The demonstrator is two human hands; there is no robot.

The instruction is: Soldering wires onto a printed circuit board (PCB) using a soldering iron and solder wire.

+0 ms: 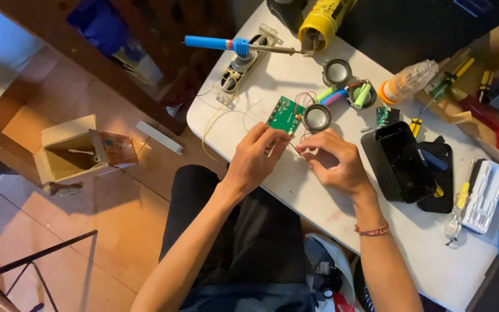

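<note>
A small green rectangular circuit board is seen lying on the white tabletop, near its front edge, with thin red wires trailing from it. Its near edge is pinched by the fingers of the left hand, which is curled closed over it. The right hand, just beside the left, is drawn into a narrow pinch on a thin wire end; what else it may hold cannot be made out.

Touching the board's right side, a round grey speaker cone is set face up, and a second one is placed farther back. Between them, green and blue cylindrical battery cells are laid together. A blue-handled soldering iron is rested on a stand at the table's far left. To the right, an open black plastic casing and a yellow-handled screwdriver are seen.
</note>
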